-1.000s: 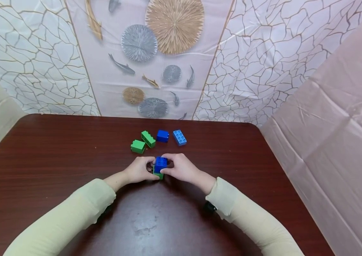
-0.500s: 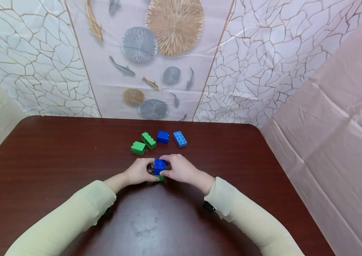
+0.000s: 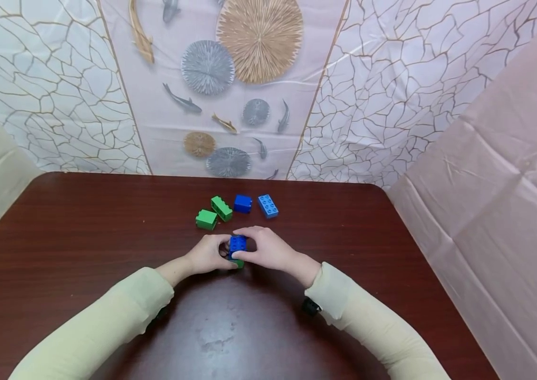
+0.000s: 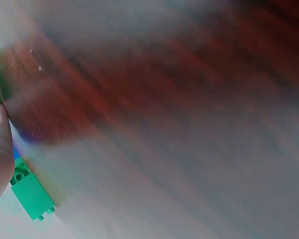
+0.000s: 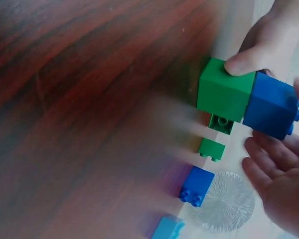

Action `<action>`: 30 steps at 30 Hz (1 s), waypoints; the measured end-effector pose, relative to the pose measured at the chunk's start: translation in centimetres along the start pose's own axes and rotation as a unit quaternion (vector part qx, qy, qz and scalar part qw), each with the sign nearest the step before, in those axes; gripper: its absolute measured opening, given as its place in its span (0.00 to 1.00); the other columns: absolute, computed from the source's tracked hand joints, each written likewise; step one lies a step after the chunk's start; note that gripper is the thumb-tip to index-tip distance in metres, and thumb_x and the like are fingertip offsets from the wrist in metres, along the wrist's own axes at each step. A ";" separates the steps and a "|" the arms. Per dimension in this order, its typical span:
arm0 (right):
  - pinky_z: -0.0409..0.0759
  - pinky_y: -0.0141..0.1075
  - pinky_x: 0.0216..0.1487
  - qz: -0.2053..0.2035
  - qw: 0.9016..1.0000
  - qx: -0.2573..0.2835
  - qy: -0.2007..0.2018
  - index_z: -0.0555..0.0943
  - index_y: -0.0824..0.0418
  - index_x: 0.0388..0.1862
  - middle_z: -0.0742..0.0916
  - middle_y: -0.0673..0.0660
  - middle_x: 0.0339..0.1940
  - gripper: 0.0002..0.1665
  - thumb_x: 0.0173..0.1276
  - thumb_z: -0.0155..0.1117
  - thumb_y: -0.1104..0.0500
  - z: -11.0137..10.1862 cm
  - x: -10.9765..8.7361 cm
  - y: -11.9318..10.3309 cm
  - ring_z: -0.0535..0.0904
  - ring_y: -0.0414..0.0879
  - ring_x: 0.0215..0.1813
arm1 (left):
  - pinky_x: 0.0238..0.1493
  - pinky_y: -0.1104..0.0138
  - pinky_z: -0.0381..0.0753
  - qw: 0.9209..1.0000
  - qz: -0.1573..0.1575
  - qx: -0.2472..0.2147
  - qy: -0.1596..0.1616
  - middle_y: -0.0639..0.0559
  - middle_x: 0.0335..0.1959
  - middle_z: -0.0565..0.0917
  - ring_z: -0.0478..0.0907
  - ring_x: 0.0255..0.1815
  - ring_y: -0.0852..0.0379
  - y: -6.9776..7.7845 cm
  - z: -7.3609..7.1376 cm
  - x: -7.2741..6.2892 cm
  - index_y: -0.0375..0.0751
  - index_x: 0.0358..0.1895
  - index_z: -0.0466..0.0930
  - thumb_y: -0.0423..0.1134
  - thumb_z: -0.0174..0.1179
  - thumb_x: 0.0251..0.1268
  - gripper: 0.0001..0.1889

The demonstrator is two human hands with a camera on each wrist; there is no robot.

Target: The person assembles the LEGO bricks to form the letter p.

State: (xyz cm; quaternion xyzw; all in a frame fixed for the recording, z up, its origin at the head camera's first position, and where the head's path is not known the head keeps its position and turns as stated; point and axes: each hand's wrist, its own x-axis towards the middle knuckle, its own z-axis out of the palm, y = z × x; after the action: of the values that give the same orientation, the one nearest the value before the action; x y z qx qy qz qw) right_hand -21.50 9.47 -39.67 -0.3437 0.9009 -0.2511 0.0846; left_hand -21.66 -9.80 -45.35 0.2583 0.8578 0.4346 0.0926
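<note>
In the head view, a dark blue toy building brick (image 3: 237,243) sits on a green brick (image 3: 238,263) at the middle of the table. My left hand (image 3: 205,254) grips the green brick from the left; its thumb lies on the near side, as the right wrist view also shows. With thumb and fingers on opposite sides, my right hand (image 3: 268,250) holds the dark blue brick. In the right wrist view, the blue brick (image 5: 271,104) lies flush against the larger-looking green brick (image 5: 225,92), its studs facing away from it.
Beyond the hands on the brown table (image 3: 107,221) lie two green bricks, one blocky (image 3: 207,219) and one narrow (image 3: 221,208). Beside them are a dark blue brick (image 3: 242,203) and a light blue one (image 3: 268,206). A patterned cloth (image 3: 230,105) hangs behind the table.
My right thumb and fingers have shifted slightly left over the dark blue brick, which now sits straighter. My left hand has stayed in place on the green brick.
</note>
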 end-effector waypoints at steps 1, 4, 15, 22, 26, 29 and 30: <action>0.78 0.41 0.56 -0.008 1.000 0.007 0.008 0.75 0.60 0.59 0.82 0.58 0.55 0.27 0.62 0.65 0.50 0.0 0.0 0.0 0.77 0.49 0.55 | 0.39 0.71 0.80 1.000 0.001 0.001 0.000 0.51 0.33 0.83 0.78 0.35 0.62 0.0 0.0 0.0 0.38 0.41 0.78 0.40 0.72 0.46 0.18; 0.80 0.41 0.53 -0.028 0.999 0.013 0.026 0.77 0.60 0.55 0.83 0.57 0.52 0.23 0.63 0.65 0.53 0.2 0.1 0.0 0.79 0.48 0.53 | 0.39 0.71 0.80 1.000 0.003 0.001 0.000 0.50 0.34 0.83 0.78 0.36 0.62 -0.1 0.0 0.0 0.38 0.43 0.78 0.40 0.72 0.47 0.20; 0.81 0.41 0.50 -0.042 0.999 0.011 0.015 0.79 0.61 0.53 0.85 0.57 0.48 0.21 0.62 0.66 0.54 0.2 0.7 -0.2 0.80 0.47 0.49 | 0.39 0.72 0.80 1.000 0.005 -0.001 0.003 0.50 0.37 0.83 0.79 0.37 0.62 -0.1 0.0 -0.1 0.39 0.45 0.78 0.39 0.71 0.48 0.19; 0.79 0.39 0.54 -0.026 0.999 0.027 0.007 0.78 0.60 0.56 0.84 0.56 0.52 0.25 0.62 0.66 0.53 0.0 0.0 0.9 0.80 0.46 0.52 | 0.39 0.71 0.80 1.000 0.002 0.001 0.001 0.51 0.34 0.83 0.78 0.35 0.63 0.0 0.1 0.0 0.38 0.44 0.78 0.40 0.72 0.47 0.20; 0.79 0.38 0.53 -0.019 0.999 0.037 0.020 0.79 0.61 0.53 0.85 0.55 0.49 0.23 0.60 0.68 0.54 0.0 -0.3 1.3 0.80 0.46 0.51 | 0.39 0.70 0.81 1.000 0.000 0.004 0.001 0.50 0.33 0.83 0.78 0.34 0.62 0.0 0.2 0.0 0.37 0.42 0.78 0.41 0.72 0.46 0.20; 0.80 0.37 0.52 -0.022 0.998 0.044 0.028 0.79 0.61 0.51 0.85 0.55 0.47 0.22 0.60 0.68 0.54 0.0 -0.5 1.5 0.80 0.45 0.50 | 0.39 0.69 0.81 1.000 -0.001 0.010 -0.001 0.50 0.33 0.83 0.78 0.34 0.62 0.1 0.2 0.0 0.37 0.42 0.78 0.41 0.72 0.46 0.20; 0.80 0.37 0.52 -0.023 0.998 0.044 0.031 0.79 0.61 0.51 0.85 0.55 0.47 0.21 0.60 0.68 0.54 0.1 -0.5 1.5 0.80 0.45 0.49 | 0.39 0.69 0.81 1.000 -0.001 0.011 -0.002 0.50 0.33 0.83 0.78 0.34 0.62 0.1 0.2 0.1 0.37 0.42 0.78 0.41 0.72 0.47 0.20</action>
State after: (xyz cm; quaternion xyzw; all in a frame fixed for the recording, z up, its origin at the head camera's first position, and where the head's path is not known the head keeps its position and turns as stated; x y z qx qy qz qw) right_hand -22.02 10.73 -40.50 -0.3525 0.8831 -0.3026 0.0661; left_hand -21.64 -9.58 -45.35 0.2595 0.8627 0.4242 0.0916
